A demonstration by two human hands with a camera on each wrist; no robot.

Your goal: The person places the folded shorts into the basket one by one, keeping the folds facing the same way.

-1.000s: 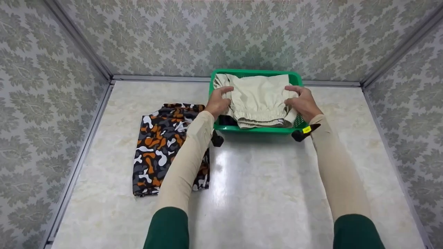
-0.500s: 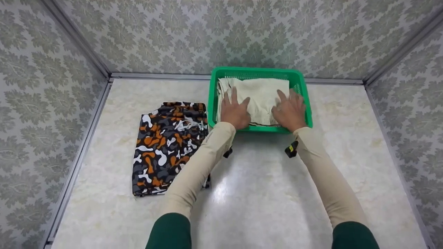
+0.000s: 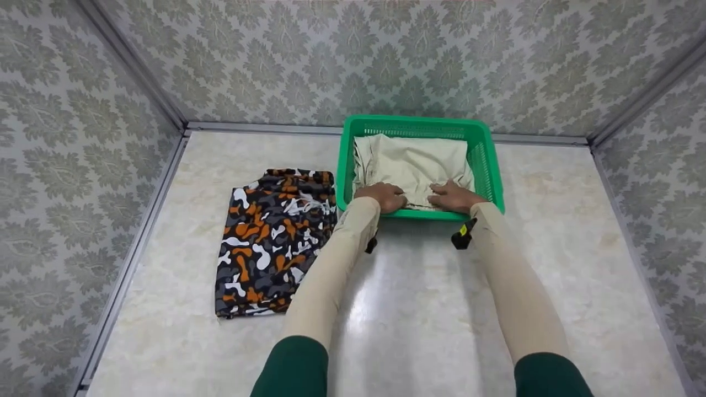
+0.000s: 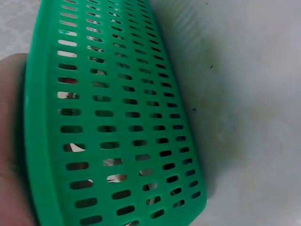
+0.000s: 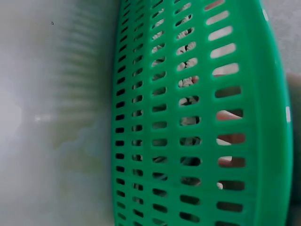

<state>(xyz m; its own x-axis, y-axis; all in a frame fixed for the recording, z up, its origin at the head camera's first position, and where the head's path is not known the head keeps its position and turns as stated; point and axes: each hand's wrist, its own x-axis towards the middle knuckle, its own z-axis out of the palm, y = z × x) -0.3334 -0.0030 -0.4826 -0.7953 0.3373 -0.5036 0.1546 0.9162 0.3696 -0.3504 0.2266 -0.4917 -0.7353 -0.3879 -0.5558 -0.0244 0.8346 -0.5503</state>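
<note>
A folded beige garment (image 3: 416, 162) lies flat inside a green plastic basket (image 3: 491, 165) in the head view; its elastic waistband showed at the near side earlier. My left hand (image 3: 383, 197) is at the near left part of the garment, just inside the front rim, touching the cloth. Near the right front corner, my right hand (image 3: 455, 197) touches the same near edge, its fingers pointing inward and down. Both wrist views mostly show the basket's slotted front wall (image 4: 108, 113), with bits of cloth and skin visible through the slots. The fingertips are largely hidden.
Left of the basket lies a folded drawstring garment (image 3: 270, 242) patterned in black, orange, grey and white. The basket stands on a pale marbled surface (image 3: 419, 309) against the back wall (image 3: 265, 66). Patterned side panels border the space.
The garment was lowered from my two-handed hold into the basket. My hands then spread over it and have slid toward its near edge. The patterned garment stays in place.
</note>
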